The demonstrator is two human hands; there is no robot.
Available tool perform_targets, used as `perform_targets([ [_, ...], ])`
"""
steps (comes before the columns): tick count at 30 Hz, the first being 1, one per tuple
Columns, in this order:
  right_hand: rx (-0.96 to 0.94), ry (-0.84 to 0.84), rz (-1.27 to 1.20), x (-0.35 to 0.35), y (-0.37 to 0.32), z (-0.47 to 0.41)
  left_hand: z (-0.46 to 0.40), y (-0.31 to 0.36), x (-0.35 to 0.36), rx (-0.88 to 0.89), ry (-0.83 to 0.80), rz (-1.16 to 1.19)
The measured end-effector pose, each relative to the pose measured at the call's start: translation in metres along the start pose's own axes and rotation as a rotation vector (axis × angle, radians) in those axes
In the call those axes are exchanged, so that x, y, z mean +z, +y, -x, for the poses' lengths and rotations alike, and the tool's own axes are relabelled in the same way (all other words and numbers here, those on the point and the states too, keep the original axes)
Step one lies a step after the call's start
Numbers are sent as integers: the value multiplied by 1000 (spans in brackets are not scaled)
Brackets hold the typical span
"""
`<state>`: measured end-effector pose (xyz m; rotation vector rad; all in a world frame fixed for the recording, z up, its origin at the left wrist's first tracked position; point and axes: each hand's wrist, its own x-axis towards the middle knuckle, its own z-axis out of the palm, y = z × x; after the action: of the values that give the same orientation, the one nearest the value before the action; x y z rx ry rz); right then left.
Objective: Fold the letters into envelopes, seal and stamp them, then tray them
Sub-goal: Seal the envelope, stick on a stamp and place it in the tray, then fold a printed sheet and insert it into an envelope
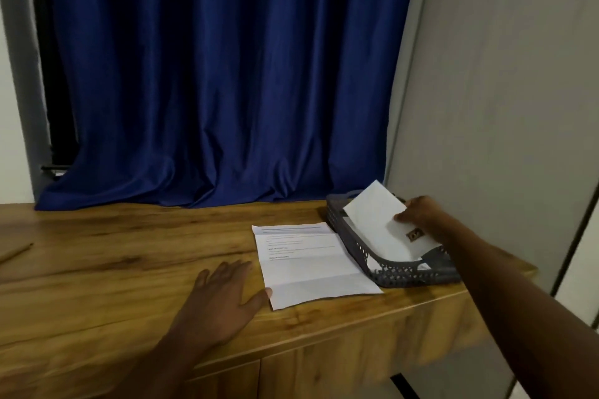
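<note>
A: While the right hand [421, 214] reaches out over the tray [418, 272], what's it got hold of?

B: An envelope [385, 227], white. Thumb on the top face, other fingers behind it, so it's pinched at the right edge. Envelope's tilted, far corner sticking up past the tray's back rim, near end down inside the tray. There's a small brown stamp [415, 234] on it, close to the hand.

A: And the tray, where's that?

B: Right end of the table [113, 269], nr the front edge, up against the grey wall [502, 107]. Dark grey plastic w/ lattice sides. More white paper lies in the bottom under the envelope; can't tell how many pieces.

A: Left hand [223, 295]?

B: Flat on the table, palm down, fingers straight & spread, holding nothing. Thumb tip just touches the near left corner of a letter [311, 266].

A: Letter's state?

B: Unfolded sheet, printed text on the upper half, fold creases across it. Lies flat on the table betw. the left hand and the tray; its right edge is right beside the tray's left wall.

A: Anything else?

B: Blue curtain [210, 74] hangs behind the table, hem bunched on the back of the top. Far left edge there's a pencil-like thing [16, 251] on the table, too blurred to be sure.
</note>
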<state>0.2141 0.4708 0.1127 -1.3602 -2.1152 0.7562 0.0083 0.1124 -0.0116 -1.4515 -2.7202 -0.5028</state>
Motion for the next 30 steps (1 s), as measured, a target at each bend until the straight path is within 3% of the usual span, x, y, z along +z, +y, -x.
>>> perform_targets([
  [4, 20, -140, 238, 21, 4, -14, -1, 0, 0, 3, -8, -20],
  [15, -45, -84, 593, 22, -6, -6, 1, 4, -2, 19, -49, -17],
  [18, -182, 71, 553, 14, -29, 20, 4, 3, -1, 101, -49, 33],
  [21, -551, 146, 348, 17, -45, 57, 8, 2, -3, 218, -109, 45],
  [24, -837, -29, 199, 35, -49, 109, 9, 2, -5, 254, -178, 22],
  [27, -746, -299, 264, 60, -40, 150, 10, 3, -5, 260, -138, 41],
  [30, -656, -439, 248, 81, -24, 165, 17, 3, -11, 255, -33, 83],
])
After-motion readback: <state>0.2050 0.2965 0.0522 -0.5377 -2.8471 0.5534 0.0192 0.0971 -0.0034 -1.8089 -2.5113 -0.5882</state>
